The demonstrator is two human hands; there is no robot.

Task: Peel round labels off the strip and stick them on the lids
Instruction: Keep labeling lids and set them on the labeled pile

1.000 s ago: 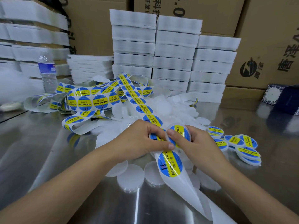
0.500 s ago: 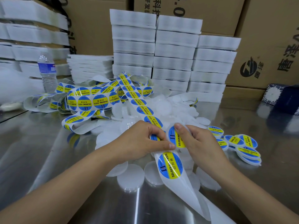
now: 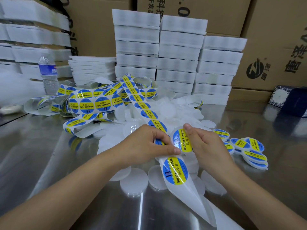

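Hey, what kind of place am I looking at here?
Likely a small packing workshop: stacked white trays against cardboard cartons, a long strip of soldering-paste labels and loose white lids on a steel table.

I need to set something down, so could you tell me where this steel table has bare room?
Bare steel table lies left of the left hand, nearer than the tangled label strip it grips, and right of the finished lids, before the dark blue box. The middle is crowded: blank lids and the right hand pinching a labelled lid.
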